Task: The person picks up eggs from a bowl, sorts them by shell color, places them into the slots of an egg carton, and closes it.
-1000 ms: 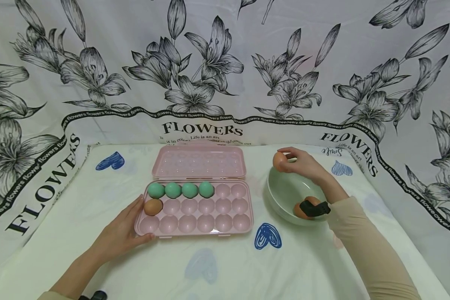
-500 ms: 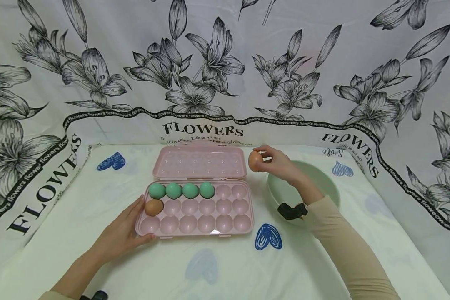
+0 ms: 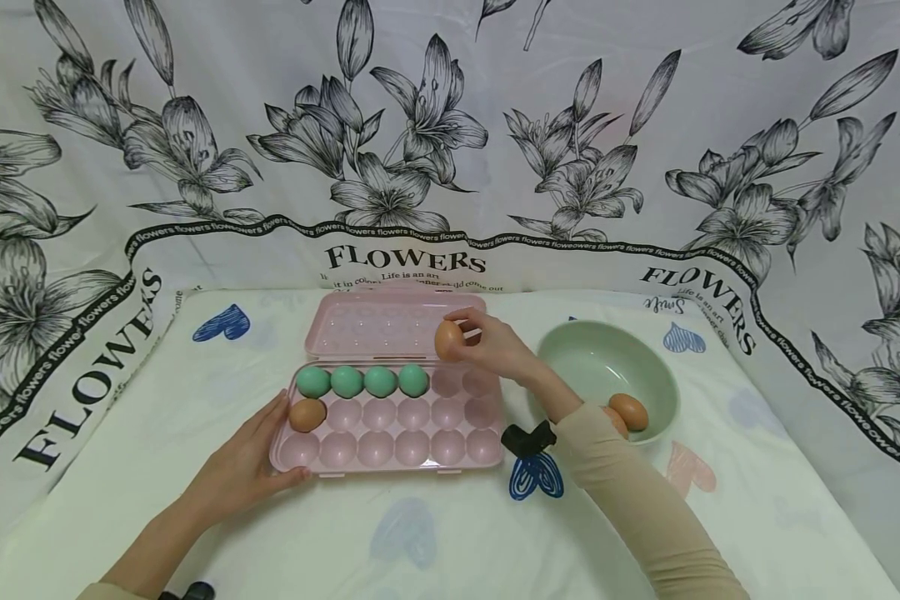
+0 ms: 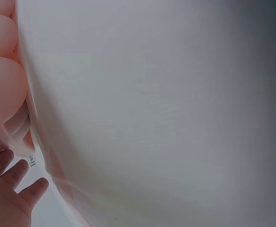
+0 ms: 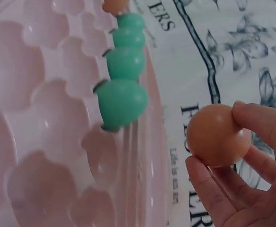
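Note:
In the head view a pink egg box point(image 3: 390, 473) lies with its lid folded back behind it. Several green eggs point(image 3: 380, 382) fill the left part of its far row, and one brown egg point(image 3: 307, 414) sits at the left of the middle row. My right hand point(image 3: 498, 346) pinches another brown egg point(image 3: 448, 340) between thumb and fingers, above the box near the lid's hinge. The right wrist view shows that egg point(image 5: 218, 135) held clear of the cups. My left hand point(image 3: 243, 462) rests against the box's left end, fingers along its side and thumb at the front corner.
A pale green bowl point(image 3: 592, 358) stands to the right of the box, with brown eggs point(image 3: 628, 412) in it, partly hidden by my right sleeve point(image 3: 637, 500). White cloth printed with hearts covers the table. A flowered curtain point(image 3: 420, 125) hangs behind.
My right hand has carried the brown egg left, from over the bowl to above the egg box's back right part. The left hand stays at the box's left end.

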A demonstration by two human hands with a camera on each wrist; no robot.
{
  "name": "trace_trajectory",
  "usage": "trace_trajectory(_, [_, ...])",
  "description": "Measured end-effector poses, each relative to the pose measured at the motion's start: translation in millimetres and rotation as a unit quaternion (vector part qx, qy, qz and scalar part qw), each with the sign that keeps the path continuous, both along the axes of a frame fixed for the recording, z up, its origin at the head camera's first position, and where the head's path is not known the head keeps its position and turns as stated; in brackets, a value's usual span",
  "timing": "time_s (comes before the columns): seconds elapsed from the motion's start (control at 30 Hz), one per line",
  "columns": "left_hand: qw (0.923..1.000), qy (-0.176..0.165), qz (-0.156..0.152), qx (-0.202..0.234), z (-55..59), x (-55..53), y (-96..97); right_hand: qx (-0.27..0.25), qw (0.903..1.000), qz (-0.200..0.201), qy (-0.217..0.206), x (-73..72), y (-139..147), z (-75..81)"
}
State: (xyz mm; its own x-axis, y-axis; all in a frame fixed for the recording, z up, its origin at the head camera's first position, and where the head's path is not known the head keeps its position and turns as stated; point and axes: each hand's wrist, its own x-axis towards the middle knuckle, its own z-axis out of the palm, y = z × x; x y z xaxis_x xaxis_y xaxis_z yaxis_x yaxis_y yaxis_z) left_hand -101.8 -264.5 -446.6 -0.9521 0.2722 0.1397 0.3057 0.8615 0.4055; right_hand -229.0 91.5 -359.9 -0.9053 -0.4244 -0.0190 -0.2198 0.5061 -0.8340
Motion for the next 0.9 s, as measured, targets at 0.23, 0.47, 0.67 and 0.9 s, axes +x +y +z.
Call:
trace_trajectory(0.23, [1.0000, 0.001, 0.000, 0.000, -1.6, -0.4, -0.5, 0.005, 0.9991, 0.042, 0.002, 9.6, -37, -8.5])
trace_trajectory(0.47, [1.0000, 0.006, -0.002, 0.001, -1.3, 0.3, -1.2, 0.024, 0.9970, 0.073, 0.006, 20.7, -69, -15.9])
trace_trajectory(0.67, [0.9999, 0.010, -0.005, 0.005, -0.4, 0.4, -1.4, 0.056, 0.9932, 0.096, 0.034, 30.4, -92, -19.6])
trace_trajectory(0.9, [0.9999, 0.015, -0.006, 0.006, -2.0, -0.1, -2.6, 0.081, 0.9869, 0.121, 0.069, 39.0, -114, -27.8])
